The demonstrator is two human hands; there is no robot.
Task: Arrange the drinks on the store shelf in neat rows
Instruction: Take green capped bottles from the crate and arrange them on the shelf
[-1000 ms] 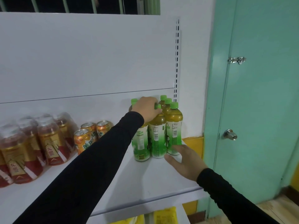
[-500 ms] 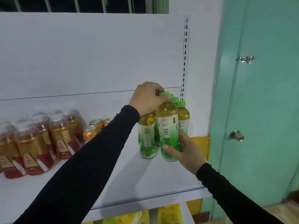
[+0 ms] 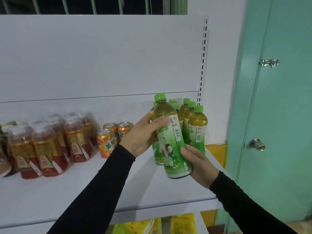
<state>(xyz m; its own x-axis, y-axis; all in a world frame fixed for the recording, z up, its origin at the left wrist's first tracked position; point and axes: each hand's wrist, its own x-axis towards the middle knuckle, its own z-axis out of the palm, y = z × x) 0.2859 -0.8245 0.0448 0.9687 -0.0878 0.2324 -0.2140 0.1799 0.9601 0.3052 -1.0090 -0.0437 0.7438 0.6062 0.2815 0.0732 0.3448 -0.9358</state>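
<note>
bottle [image 3: 170, 137], green tea, green cap, one unit: held clear of the shelf [image 3: 84, 191], tilted with the cap leaning up and left, in front of the standing green bottles.

left hand [image 3: 141, 135]: fingers curled round the upper body just below the shoulder, thumb across the label top.

right hand [image 3: 199, 164]: fingers wrapped under and round the base, cupping it from the right.

green bottles [image 3: 194, 125], same kind, several: upright in a tight cluster at the shelf's right end, against the back panel; exact count hard to tell, some hidden behind the held one.

cans [image 3: 108, 141], orange, three: upright, left of the cluster, near it but apart.

wrapped bottles [image 3: 50, 146], red and gold labels, in clear film: far left of the shelf, well apart from the green group.

door [image 3: 278, 98], teal, with knob and latch: right of the shelf.

yellow packs [image 3: 182, 223]: on the level below.

handling note, by judgement: full to the neck, so fairly heavy for its size; plastic wall stiff enough while sealed, yielding a little under squeeze; glossy label likely slippery. best held round the mid body or shoulder, with a second hand under the base while turning the label to face front. set down flat, or it may knock its close-packed neighbours over.
</note>
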